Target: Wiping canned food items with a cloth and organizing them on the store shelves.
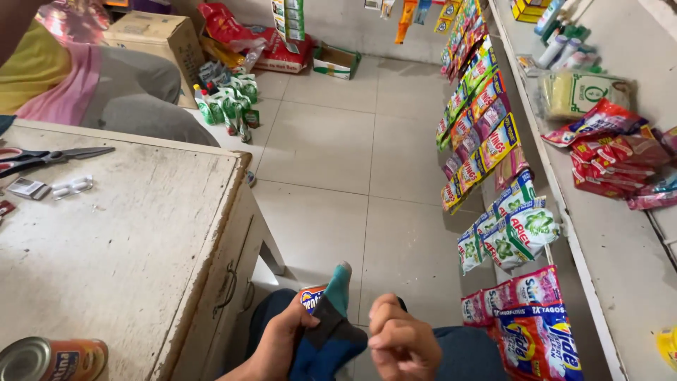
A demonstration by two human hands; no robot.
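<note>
My left hand [282, 342] grips a foot in a blue, grey and teal sock [331, 328] that rests over my knee at the bottom of the view. A small orange and blue packet [311, 298] sits between that hand and the sock. My right hand [402, 342] hovers just right of the sock, fingers curled in a loose fist with nothing seen in them. Dark blue trousers [458, 353] show under both hands.
A worn white wooden table [127, 247] stands at left with scissors [49, 156], small packets [70, 187] and a tin can [53, 358]. Hanging sachet strips [486, 134] line a shelf [613, 254] at right. A seated person [92, 85] is beyond the table. Green bottles [226, 102] and a cardboard box [151, 35] stand on the tiled floor.
</note>
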